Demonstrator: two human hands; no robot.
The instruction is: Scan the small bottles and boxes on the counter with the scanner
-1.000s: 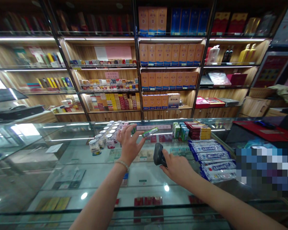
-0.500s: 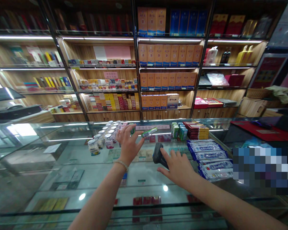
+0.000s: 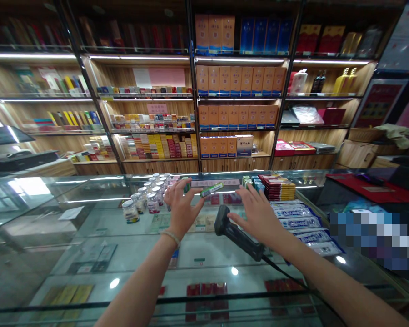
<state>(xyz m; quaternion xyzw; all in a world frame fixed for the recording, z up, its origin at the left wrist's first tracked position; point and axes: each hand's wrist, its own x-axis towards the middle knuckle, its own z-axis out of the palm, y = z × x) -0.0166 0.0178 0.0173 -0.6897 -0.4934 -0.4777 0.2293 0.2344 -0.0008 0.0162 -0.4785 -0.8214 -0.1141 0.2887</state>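
- Hand on the left (image 3: 182,206): pinches one end of a slim green oblong pack (image 3: 211,189) between thumb and fingers, above the glass tabletop (image 3: 127,247). A light end pinch should suit it, leaving the printed side uncovered.
- Right hand (image 3: 262,218): spread wide, nothing held, poised by a black handheld scanner (image 3: 241,240); whether the thumb touches it, I cannot tell. Relaxed fingers should avoid nudging the scanner.
- Black cable (image 3: 282,272): runs close to the right forearm, so best kept from snagging.
- Farther out: small green and blue packs (image 3: 259,185) near the right fingertips, white-lidded clear jars (image 3: 153,203) beside the left wrist and fingers; careful clearance seems wise.
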